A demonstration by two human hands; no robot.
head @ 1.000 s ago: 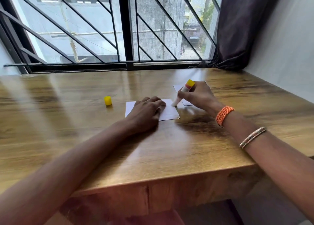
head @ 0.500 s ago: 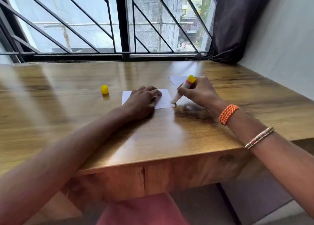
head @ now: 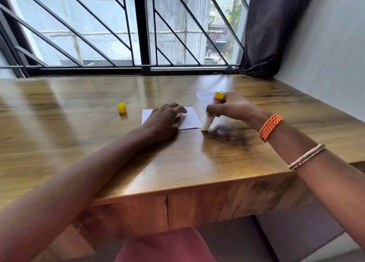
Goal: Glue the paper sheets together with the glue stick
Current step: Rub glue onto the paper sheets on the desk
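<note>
A white paper sheet [head: 190, 117] lies flat on the wooden table [head: 177, 163]. My left hand [head: 165, 121] presses flat on it, fingers spread, covering its left half. My right hand [head: 232, 109] grips a white glue stick [head: 209, 119] with a yellow and red end; the stick stands nearly upright, its tip down at the sheet's near right corner. A second white sheet [head: 205, 97] lies just behind the stick, partly hidden by my right hand. The glue stick's yellow cap [head: 121, 108] stands on the table to the left.
A barred window [head: 138, 34] runs along the table's far edge. A dark curtain [head: 270, 30] hangs at the back right beside a pale wall [head: 325, 54]. The table's front edge is close to me, with a reddish seat [head: 167, 246] below it.
The glue stick's tip has slid along the sheet's right edge toward me, down to its near right corner. My left hand has stayed on the sheet. The camera has tilted downward.
</note>
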